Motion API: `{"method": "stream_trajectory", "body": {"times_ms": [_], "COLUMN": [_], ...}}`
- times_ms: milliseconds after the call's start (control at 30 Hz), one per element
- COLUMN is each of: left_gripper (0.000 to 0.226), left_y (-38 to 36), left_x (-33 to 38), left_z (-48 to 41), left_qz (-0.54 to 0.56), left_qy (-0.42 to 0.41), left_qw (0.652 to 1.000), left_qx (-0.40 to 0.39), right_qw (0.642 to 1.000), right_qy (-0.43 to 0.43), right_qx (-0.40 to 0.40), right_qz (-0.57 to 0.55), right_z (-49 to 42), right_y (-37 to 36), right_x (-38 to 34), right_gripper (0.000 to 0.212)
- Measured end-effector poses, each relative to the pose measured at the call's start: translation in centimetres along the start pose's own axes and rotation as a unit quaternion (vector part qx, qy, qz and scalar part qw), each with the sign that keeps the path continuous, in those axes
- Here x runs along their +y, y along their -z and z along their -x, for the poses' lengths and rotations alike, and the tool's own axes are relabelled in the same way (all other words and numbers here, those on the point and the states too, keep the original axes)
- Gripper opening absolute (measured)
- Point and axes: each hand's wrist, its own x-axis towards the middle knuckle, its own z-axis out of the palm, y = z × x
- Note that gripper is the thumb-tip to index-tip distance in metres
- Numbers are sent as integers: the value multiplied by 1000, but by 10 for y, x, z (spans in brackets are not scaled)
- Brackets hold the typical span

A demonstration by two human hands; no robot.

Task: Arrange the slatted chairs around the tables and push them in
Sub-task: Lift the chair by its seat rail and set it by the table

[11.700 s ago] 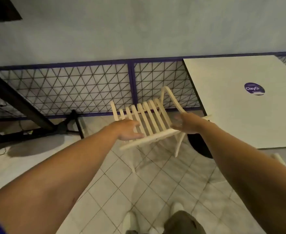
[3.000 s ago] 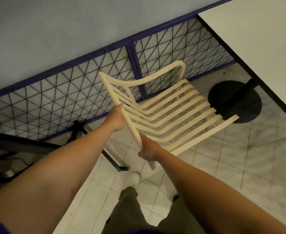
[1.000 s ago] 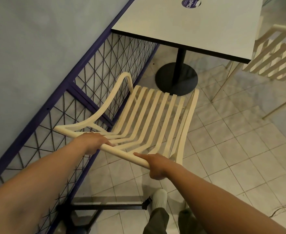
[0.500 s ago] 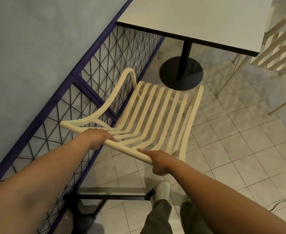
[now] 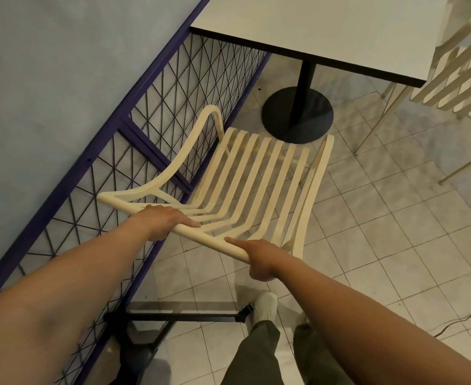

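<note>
1. The left grip is curled over the top rail of the chair, with one digit lying flat along the rail.
2. The right grip is wrapped round the same rail near its right end, with one digit stretched along it.
3. The chair sits mid-frame, its back toward the person and its seat pointing at the table in the upper frame.
4. The table's black base stands just beyond the seat's front edge.
5. A purple mesh fence runs close along the chair's left arm, with a blue wall behind it.
6. A black stand lies on the floor below the rail, beside a white shoe.
7. A second chair stands at the table's right side in the upper right.
8. Bare tile lies open to the chair's right, and a thin cable crosses the lower right.
9. The chair is cream with long curved slats. Its legs are mostly hidden, so I cannot tell whether it is lifted.
</note>
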Motion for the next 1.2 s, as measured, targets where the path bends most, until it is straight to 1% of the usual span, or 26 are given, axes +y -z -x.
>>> {"method": "stream_trajectory", "body": {"times_ms": [133, 233, 433, 567, 633, 733, 867, 1000, 1200], "left_gripper": [98, 94, 90, 72, 76, 81, 70, 61, 58], "left_y": [1, 0, -5, -1, 2, 9, 21, 31, 36], "left_x": [-1, 1, 7, 12, 18, 28, 42, 56, 59], "left_z": [-2, 0, 7, 9, 10, 16, 36, 49, 60], "left_qz": [-12, -15, -1, 13, 57, 189, 307, 336, 338], "left_qy": [0, -1, 32, 31, 25, 36, 35, 50, 70], "left_qw": [1000, 1000, 999, 999, 998, 981, 951, 936, 928], "left_qx": [0, 6, 15, -2, -1, 5, 23, 91, 142], "right_qw": [1000, 1000, 1000, 1000, 1000, 1000, 1000, 999, 997], "right_qy": [1, 4, 6, -1, 1, -1, -3, 5, 20], "right_qx": [8, 13, 7, 3, 5, 11, 15, 28, 46], "right_qz": [4, 8, 17, 3, 5, -10, 1, 16, 61], "right_z": [1, 1, 2, 4, 7, 16, 26, 34, 39], "right_y": [1, -1, -2, 1, 3, 8, 23, 42, 69], "right_x": [1, 1, 1, 4, 4, 1, -5, -14, -29], "right_gripper": [95, 94, 92, 84, 79, 74, 74, 71, 71]}}
